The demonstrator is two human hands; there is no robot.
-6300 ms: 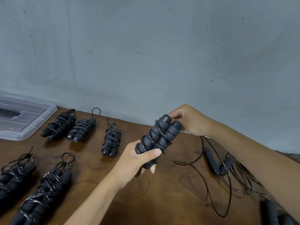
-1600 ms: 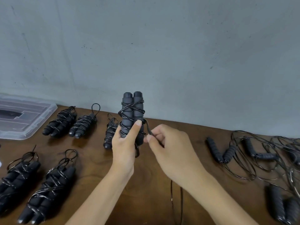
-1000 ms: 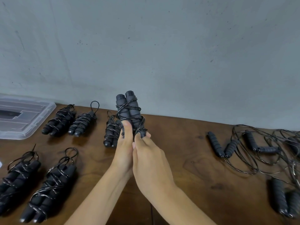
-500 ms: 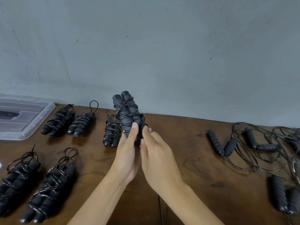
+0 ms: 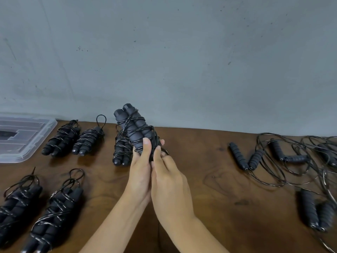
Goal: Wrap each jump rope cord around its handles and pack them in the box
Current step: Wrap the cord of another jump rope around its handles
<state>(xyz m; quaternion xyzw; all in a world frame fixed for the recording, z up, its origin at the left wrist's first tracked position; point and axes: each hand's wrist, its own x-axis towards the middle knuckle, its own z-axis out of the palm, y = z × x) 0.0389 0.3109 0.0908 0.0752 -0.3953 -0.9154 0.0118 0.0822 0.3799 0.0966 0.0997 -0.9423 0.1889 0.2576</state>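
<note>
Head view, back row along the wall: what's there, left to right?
Clear box → wrapped rope → wrapped rope with loop → wrapped rope behind the hands → held bundle, gripped by left hand and right hand → loose ropes.

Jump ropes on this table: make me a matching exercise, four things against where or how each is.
Things
1. held bundle
2. box
3. loose ropes
4. looped bundle

Places or states
A. unwound, on the table's right side
B. far left, against the wall
C. gripped by the left hand, right hand working the cord end
D. lying wrapped on the table, a cord loop sticking up

Pairs: 1-C, 2-B, 3-A, 4-D
</note>
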